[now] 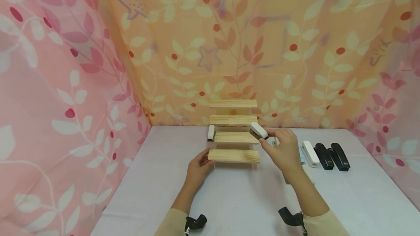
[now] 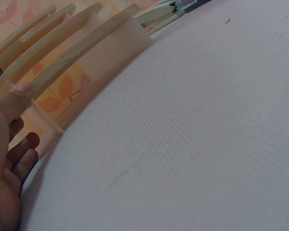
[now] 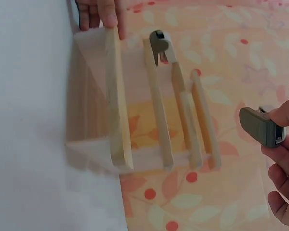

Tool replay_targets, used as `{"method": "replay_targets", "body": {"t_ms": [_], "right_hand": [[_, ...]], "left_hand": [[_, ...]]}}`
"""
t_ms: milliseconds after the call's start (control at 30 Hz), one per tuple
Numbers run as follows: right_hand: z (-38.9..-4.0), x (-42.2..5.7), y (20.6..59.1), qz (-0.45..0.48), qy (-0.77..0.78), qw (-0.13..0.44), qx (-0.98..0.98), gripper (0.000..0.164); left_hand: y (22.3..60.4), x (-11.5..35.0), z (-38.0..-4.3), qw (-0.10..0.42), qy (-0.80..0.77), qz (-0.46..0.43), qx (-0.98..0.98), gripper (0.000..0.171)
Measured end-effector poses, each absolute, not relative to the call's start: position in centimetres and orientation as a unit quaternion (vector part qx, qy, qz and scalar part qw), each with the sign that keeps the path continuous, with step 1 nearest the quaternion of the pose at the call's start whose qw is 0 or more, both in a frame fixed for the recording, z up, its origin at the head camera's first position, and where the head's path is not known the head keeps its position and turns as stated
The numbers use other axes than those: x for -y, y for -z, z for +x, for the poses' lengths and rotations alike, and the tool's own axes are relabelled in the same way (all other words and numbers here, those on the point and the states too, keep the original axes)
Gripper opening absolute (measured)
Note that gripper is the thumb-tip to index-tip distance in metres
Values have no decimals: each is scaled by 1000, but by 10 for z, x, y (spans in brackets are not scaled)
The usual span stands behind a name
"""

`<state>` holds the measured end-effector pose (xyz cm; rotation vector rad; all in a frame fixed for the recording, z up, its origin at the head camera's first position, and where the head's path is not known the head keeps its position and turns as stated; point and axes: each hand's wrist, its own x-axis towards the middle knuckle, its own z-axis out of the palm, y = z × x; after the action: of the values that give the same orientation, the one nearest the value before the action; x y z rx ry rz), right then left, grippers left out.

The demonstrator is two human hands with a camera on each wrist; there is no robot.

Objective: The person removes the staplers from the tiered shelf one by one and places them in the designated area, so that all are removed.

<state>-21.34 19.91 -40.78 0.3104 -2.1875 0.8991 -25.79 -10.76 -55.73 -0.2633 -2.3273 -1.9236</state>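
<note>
A small tiered wooden rack [image 1: 233, 155] with several pale slats stands before the back cloth. My left hand [image 1: 198, 170] grips the left end of its lowest slat, the thumb pressed on the wood in the left wrist view. A white stapler [image 1: 211, 133] with a dark underside stands at the left end of the second slat from the bottom. My right hand [image 1: 283, 150] pinches another white stapler [image 1: 259, 130] between thumb and fingers, raised by the rack's right side. In the right wrist view this held stapler [image 3: 260, 127] shows its grey-green base, apart from the slats.
Right of the rack, a white stapler [image 1: 310, 153] and two black staplers [image 1: 324, 156] lie in a row on the white-covered table [image 1: 236, 199]. More pale items lie partly hidden behind my right hand and forearm. Patterned cloth [image 1: 183, 46] rises behind and at both sides.
</note>
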Motion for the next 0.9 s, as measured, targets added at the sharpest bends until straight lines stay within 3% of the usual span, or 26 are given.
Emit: {"method": "replay_targets", "body": {"t_ms": [367,900], "right_hand": [[-185,-244,411,61,-325,362,872,36],[-149,-306,424,30,-295,399,868,43]], "left_hand": [[561,108,-259,52,624,-79,776,66],[559,108,-259,60,622,-82,776,65]]}}
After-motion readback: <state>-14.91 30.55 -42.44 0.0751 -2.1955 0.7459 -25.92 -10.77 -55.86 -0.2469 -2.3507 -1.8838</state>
